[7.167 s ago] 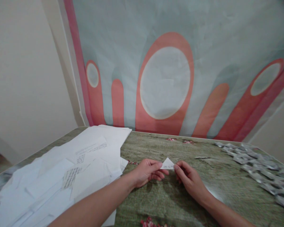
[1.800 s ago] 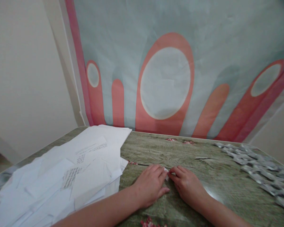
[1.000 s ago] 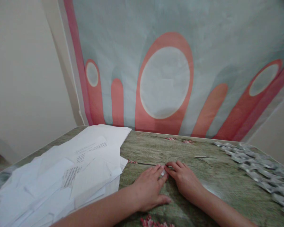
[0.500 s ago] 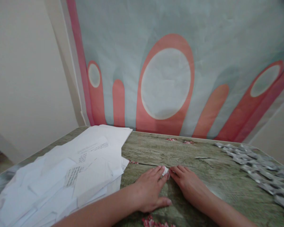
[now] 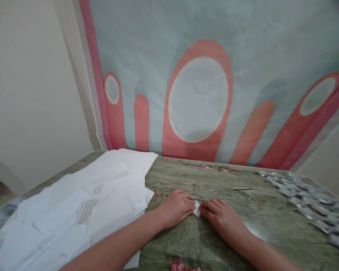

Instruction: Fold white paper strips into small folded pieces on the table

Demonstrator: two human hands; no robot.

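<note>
A small white piece of paper (image 5: 197,209) shows between my two hands, near the middle of the table. My left hand (image 5: 177,209) grips its left side, with the fingers curled together and the thumb tucked out of sight. On the other side, my right hand (image 5: 222,218) pinches the paper's right edge with bent fingers. Most of the piece is hidden by the fingertips, so its full shape cannot be seen. Both hands rest low, close to the wood-patterned tabletop (image 5: 180,177).
To the left lies a large heap of white paper sheets (image 5: 115,210), some with printed text. Along the right edge, several grey-white folded paper pieces (image 5: 307,203) lie linked in rows. Behind the table hangs a blue-grey backdrop (image 5: 251,56) with red and pink shapes.
My left hand has gone from lying flat with spread fingers to curled around the paper's left side. My right hand has shifted slightly, and more of the paper shows.
</note>
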